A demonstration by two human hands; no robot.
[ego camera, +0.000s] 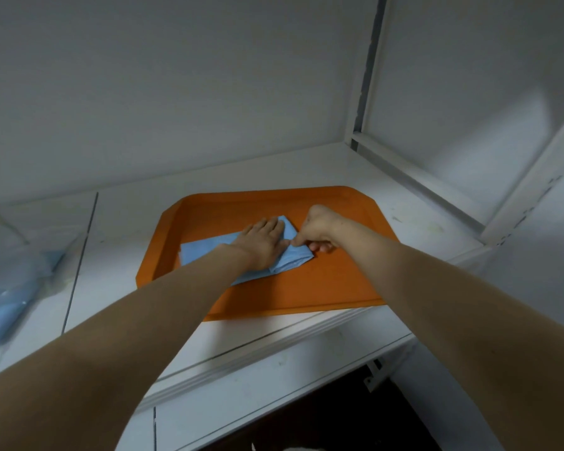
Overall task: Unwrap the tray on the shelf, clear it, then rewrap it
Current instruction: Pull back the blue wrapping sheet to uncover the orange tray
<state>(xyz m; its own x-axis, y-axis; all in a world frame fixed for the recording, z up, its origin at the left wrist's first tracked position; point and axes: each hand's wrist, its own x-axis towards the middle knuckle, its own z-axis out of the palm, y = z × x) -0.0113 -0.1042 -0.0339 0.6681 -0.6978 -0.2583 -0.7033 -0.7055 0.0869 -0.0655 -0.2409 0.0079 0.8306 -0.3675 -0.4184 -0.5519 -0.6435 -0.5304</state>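
Observation:
An orange tray lies flat on the white shelf. A folded light blue cloth sits on the tray's middle. My left hand lies flat on the cloth with straight fingers, pressing it down. My right hand is just to the right, its fingers curled and pinching the cloth's right edge. Part of the cloth is hidden under my left hand and forearm.
A crumpled clear plastic wrap with blue material in it lies on the shelf at the far left. A white upright post and a side rail close off the shelf at the right. The shelf's front lip runs below the tray.

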